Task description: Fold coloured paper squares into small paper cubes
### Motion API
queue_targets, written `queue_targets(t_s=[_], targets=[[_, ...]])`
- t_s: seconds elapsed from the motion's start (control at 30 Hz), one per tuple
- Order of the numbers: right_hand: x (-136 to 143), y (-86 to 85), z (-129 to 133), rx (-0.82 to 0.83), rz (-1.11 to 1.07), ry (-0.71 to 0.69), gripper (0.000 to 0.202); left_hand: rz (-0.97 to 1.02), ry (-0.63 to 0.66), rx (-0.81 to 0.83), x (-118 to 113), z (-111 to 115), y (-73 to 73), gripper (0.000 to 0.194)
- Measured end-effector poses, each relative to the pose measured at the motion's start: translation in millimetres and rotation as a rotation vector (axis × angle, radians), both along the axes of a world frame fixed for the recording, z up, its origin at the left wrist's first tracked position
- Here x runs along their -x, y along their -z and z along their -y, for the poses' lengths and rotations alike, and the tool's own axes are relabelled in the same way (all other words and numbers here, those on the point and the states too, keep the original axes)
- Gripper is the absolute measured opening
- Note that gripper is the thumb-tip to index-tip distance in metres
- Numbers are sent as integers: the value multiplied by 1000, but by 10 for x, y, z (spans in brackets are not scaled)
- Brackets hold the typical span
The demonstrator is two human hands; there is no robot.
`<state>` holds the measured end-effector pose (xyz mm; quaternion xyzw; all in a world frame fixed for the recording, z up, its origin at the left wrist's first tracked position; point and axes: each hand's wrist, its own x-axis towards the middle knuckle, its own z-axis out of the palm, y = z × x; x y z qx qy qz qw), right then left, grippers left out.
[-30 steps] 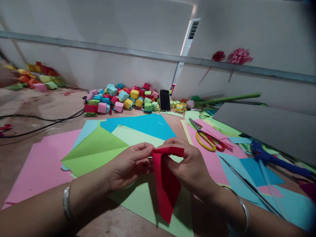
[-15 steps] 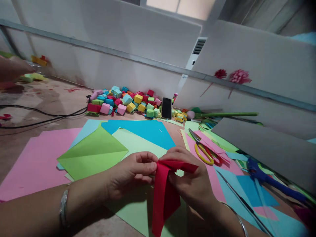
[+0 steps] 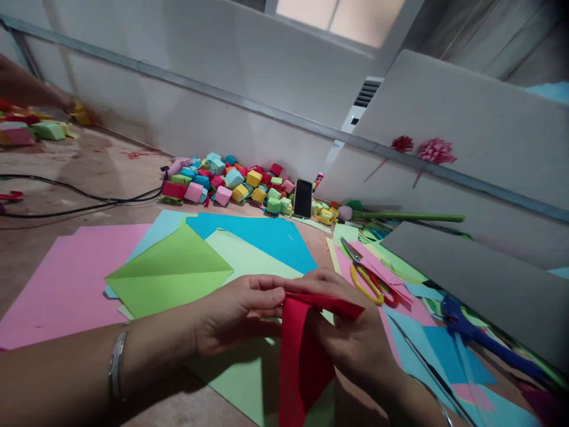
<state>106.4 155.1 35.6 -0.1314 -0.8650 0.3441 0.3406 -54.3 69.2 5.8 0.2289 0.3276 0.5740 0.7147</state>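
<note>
A folded sheet of red paper (image 3: pixel 296 362) hangs between my hands in the lower middle of the head view. My left hand (image 3: pixel 242 314) pinches its top left corner between thumb and fingers. My right hand (image 3: pixel 351 332) is closed on its upper right part, with a folded flap lying across the palm side. Below the red paper lies a pale green sheet (image 3: pixel 235 379). A bright green creased sheet (image 3: pixel 173 273) rests left of my hands, on top of other coloured paper. The right fingertips are partly hidden behind the red paper.
Pink sheets (image 3: pixel 57 279) and a blue sheet (image 3: pixel 262 234) lie around. Scissors (image 3: pixel 367 281), a metal blade-like tool (image 3: pixel 427 362) and a blue glue gun (image 3: pixel 480 332) are at right. Folded paper cubes (image 3: pixel 235 181) and a phone (image 3: pixel 303 198) stand behind. Another person's arm (image 3: pixel 31 83) reaches in at far left.
The view has shifted slightly. My hands still hold the red paper, my right fingers now further over its top edge. The other person's hand has moved toward a yellow piece by the wall.
</note>
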Motion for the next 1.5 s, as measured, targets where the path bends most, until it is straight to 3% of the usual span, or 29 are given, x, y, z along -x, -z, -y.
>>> queue_targets(t_s=[0.13, 0.23, 0.47, 0.57, 0.8, 1.07, 1.23, 1.5], targets=[[-16, -17, 0, 4, -32, 80, 16, -17, 2, 28, -6, -7, -4, 29], [-35, 20, -18, -14, 5, 111, 14, -146, -25, -38, -22, -6, -21, 27], [36, 125, 2, -13, 255, 166, 18, -1058, -222, -324, -85, 74, -80, 21], [77, 145, 35, -50, 279, 159, 16, -1225, -254, -374, -93, 81, -97, 9], [86, 59, 100, -39, 318, 138, 19, -1073, -223, -233, -44, 69, -105, 6], [52, 86, 68, -40, 309, 146, 16, -912, -225, -263, -54, 69, -66, 8], [36, 147, 57, -200, 248, 137, 17, -966, -216, -284, -48, 66, -88, 11], [50, 202, 56, -262, 231, 129, 18, -1004, -141, -208, -70, 86, -132, 6]])
